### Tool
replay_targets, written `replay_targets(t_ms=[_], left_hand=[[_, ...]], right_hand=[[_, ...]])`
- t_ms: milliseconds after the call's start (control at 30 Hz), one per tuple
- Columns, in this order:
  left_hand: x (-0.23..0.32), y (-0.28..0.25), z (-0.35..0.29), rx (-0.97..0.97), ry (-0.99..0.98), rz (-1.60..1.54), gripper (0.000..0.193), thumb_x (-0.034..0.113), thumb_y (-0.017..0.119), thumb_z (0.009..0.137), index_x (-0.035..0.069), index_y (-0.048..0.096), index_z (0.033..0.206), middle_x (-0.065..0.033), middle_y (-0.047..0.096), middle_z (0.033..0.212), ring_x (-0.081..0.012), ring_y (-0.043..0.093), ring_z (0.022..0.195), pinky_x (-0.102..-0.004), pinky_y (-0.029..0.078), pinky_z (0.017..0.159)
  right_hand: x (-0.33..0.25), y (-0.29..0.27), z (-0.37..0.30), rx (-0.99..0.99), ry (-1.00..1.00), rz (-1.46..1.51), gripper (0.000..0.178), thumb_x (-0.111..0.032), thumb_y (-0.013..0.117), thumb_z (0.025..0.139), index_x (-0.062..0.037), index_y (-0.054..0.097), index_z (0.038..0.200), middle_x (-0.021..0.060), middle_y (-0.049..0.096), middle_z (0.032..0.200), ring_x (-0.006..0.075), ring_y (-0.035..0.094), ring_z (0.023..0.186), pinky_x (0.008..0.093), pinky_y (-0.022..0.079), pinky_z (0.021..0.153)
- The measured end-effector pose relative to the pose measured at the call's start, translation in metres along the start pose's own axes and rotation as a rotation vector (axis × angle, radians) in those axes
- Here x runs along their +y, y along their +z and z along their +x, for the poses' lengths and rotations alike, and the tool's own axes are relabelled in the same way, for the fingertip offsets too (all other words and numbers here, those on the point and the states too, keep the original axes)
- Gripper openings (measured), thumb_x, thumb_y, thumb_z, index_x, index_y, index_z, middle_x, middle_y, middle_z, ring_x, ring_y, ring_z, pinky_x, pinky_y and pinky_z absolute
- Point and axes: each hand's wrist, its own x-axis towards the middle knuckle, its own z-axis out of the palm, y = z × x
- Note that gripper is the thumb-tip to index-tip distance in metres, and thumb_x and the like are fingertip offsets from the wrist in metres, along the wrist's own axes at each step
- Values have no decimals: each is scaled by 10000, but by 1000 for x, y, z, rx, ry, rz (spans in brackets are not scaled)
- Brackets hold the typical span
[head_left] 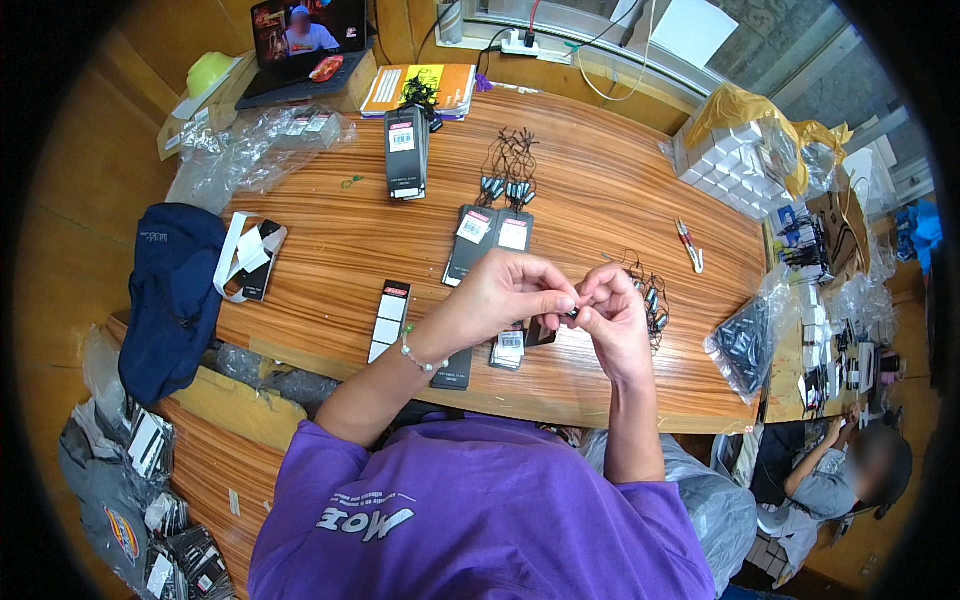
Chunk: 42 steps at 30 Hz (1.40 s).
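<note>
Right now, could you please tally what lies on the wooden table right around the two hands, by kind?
Loose black hang tags: 4
Small stack of tags: 1
Bundle of black strings with fasteners: 1
Pen: 1
Total: 7
The left hand and right hand pinch a small dark piece.

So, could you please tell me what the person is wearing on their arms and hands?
Both forearms are bare below the short sleeves of a purple T-shirt. The left hand has a beaded bracelet at its wrist. The right hand shows no gloves, watch or visible rings.
</note>
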Motion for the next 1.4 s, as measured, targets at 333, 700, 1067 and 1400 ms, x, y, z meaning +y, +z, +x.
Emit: replay_targets(t_ms=[333, 700, 1067, 1400], left_hand=[[-6, -11, 13, 349, 602, 946, 350, 200, 622, 791, 2, 541, 1068, -125, 535, 1046, -263, 500, 986, -341, 376, 893], [-33, -4, -4, 228, 338, 586, 487, 120, 628, 808, 36, 395, 1228, -80, 513, 1075, -203, 505, 1004, -327, 401, 881], [-26, -1, -8, 310, 475, 1031, 521, 137, 698, 714, 26, 446, 1156, -139, 546, 1066, -294, 538, 1013, -353, 428, 876], [-34, -6, -9, 130, 274, 446, 421, 88, 670, 756, 18, 455, 1111, -67, 511, 1074, -141, 521, 988, -285, 434, 848]], right_hand=[[6, 7, 16, 45, 103, 68, 164, -178, 512, 909, -19, 547, 890, 37, 551, 816, 99, 505, 729, 226, 420, 671], [6, 10, 28, 84, -1, 247, 173, -200, 496, 916, -37, 525, 864, 21, 502, 803, 87, 477, 732, 212, 402, 663], [0, 21, 25, 135, -33, 113, 152, -167, 482, 922, -34, 537, 873, 20, 526, 840, 77, 476, 721, 204, 405, 660], [-2, 28, 30, 191, -86, 42, 171, -186, 494, 915, -41, 542, 839, 8, 514, 822, 71, 440, 706, 209, 374, 649]])
